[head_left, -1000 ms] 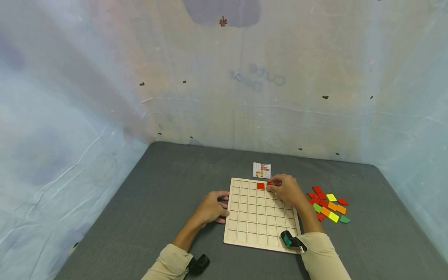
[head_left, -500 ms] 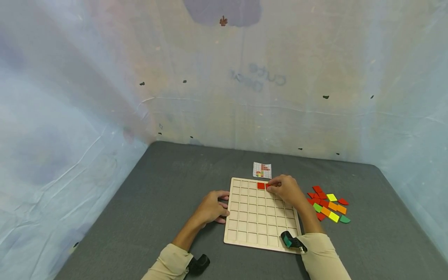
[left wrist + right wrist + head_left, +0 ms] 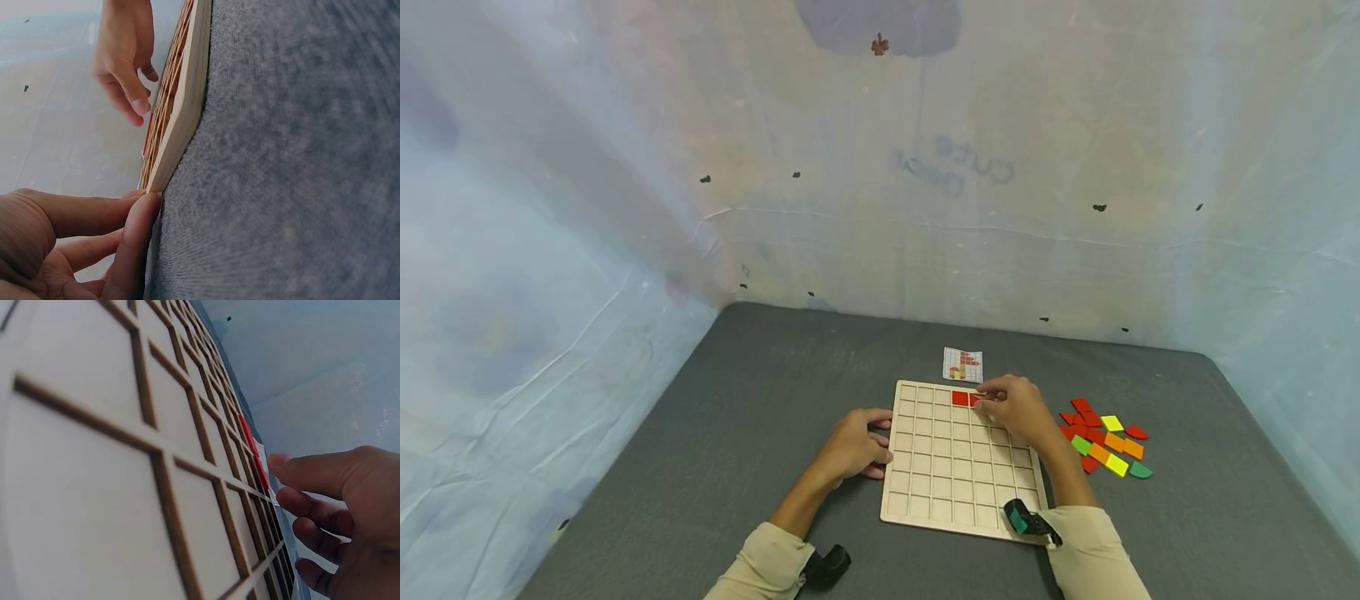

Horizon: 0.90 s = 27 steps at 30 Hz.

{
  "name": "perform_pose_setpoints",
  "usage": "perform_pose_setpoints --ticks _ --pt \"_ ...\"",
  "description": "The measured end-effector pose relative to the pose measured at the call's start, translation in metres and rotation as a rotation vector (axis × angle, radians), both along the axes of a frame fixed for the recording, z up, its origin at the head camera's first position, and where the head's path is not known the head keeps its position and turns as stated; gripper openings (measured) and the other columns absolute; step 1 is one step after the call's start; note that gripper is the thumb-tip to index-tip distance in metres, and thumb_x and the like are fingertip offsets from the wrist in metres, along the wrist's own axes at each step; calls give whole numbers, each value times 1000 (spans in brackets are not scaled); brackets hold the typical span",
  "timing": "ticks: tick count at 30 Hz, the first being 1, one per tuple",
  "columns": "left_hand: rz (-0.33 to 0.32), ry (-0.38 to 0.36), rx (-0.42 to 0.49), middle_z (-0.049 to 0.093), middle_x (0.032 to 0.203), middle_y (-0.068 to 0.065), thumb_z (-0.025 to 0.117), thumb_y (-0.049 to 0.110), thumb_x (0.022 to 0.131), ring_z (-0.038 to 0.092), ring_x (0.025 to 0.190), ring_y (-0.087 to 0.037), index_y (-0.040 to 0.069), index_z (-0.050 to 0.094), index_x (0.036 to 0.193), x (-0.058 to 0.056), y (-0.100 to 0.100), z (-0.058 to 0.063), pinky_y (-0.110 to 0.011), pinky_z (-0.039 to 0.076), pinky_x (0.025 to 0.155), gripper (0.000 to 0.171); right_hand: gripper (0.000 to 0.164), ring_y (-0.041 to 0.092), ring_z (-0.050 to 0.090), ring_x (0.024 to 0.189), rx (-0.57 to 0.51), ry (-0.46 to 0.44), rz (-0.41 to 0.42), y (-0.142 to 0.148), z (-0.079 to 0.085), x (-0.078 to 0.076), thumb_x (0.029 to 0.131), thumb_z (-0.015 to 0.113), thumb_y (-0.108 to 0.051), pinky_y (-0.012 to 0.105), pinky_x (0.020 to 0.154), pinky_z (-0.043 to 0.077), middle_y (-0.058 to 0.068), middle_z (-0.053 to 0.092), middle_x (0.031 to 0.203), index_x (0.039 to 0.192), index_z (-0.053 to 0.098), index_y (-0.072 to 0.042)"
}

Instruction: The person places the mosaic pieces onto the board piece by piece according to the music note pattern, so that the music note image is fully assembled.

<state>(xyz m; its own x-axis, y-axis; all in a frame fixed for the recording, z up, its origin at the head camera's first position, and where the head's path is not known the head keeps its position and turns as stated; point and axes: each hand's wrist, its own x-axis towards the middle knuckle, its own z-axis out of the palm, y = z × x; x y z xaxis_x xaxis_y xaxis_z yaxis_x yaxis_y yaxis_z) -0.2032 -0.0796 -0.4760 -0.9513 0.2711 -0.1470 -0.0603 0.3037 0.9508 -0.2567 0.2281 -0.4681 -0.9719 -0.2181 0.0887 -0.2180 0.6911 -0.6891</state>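
A light wooden grid board [image 3: 920, 462] lies flat in front of me. My left hand [image 3: 852, 446] touches its left edge; close up, two fingertips [image 3: 147, 203] press at the wooden rim. Over the far row is my right hand [image 3: 1015, 406], thumb and fingers slightly bent. Its fingertips are right at a red square tile [image 3: 974, 400], beside another red tile [image 3: 959, 398] in the same row. In the right wrist view both tiles sit in the grid, and a gap without any piece shows between thumb [image 3: 279, 460] and index finger.
Beyond the board lies a small card [image 3: 962, 365] printed with a coloured grid picture. To the right is a loose pile of red, orange, yellow and green pieces [image 3: 1097, 442]. A grey cloth [image 3: 760, 417] covers the table, with a pale sheet wall [image 3: 880, 250] behind.
The second red tile has shifted slightly left and down, up against the first one. My right hand has barely moved; my left hand stays at the board's edge.
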Motion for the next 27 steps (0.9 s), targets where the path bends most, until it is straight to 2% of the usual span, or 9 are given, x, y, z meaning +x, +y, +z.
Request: perform_pose_setpoints --ticks 4,11,27 --pt "-2 -5 0 60 131 -17 76 -14 82 66 101 -24 -3 58 146 0 0 0 -35 66 60 67 28 31 66 105 -12 22 -37 3 1 3 99 77 -16 45 83 59 15 70 117 124 76 -3" --pt "-1 -2 0 60 131 -17 76 -14 82 67 102 -24 -4 58 146 0 0 2 -35 66 59 68 33 43 65 119 -25 63 -55 16 3 7 102 73 -18 59 94 59 19 69 124 131 73 -3" --pt "-3 -1 -8 60 133 -19 75 -14 82 67 102 -25 -4 58 147 1 1 2 -35 66 60 68 39 38 63 115 -10 106 -178 50 -1 10 102 74 -24 57 94 57 19 69 122 134 71 -2"
